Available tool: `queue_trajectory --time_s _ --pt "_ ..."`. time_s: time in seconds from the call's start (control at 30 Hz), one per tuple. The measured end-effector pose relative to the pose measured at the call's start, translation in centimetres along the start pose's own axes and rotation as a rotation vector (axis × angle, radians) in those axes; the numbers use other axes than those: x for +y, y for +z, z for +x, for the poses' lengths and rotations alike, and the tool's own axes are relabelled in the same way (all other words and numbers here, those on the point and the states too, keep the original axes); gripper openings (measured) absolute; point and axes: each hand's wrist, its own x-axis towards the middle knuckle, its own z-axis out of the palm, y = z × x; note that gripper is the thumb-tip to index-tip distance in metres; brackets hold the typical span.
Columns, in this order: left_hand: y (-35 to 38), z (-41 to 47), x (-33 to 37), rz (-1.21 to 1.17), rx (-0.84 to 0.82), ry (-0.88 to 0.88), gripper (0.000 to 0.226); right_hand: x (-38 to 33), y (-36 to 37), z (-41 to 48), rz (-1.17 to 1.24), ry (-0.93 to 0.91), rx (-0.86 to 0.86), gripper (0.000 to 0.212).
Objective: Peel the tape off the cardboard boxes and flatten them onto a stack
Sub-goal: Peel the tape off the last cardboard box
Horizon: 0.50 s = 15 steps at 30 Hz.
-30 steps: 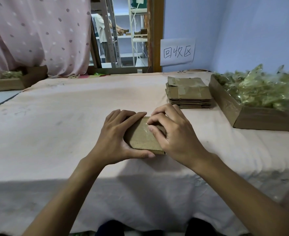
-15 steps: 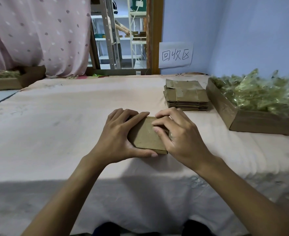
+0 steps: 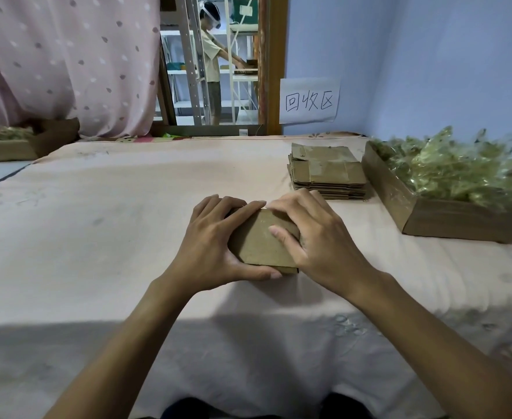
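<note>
Cardboard box (image 3: pixel 263 240) gripped by left hand (image 3: pixel 209 246), right hand (image 3: pixel 315 237)

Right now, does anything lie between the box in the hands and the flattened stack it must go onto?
Nothing visible. The left hand and right hand grip the cardboard box; only bare cloth lies between it and the stack. The tray of crumpled tape sits to the stack's right, off that path.

Box (image 3: pixel 263 240) between hands on table (image 3: pixel 127 207); stack (image 3: pixel 327 173) behind-right.
</note>
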Motion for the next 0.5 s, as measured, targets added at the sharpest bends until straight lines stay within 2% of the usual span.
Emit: queue_trajectory --time_s 0.13,0.3,0.5 --pt "0.12 0.37 0.02 0.001 -0.006 0.0 0.108 0.29 0.27 -0.45 -0.008 0.008 0.073 0.011" --pt "0.25 0.5 0.14 0.006 -0.01 0.003 0.109 0.12 0.26 0.04 0.02 0.037 0.071 0.004" --pt "0.29 0.85 0.26 0.002 -0.01 -0.015 0.109 0.61 0.11 0.17 0.02 0.023 0.039 0.008"
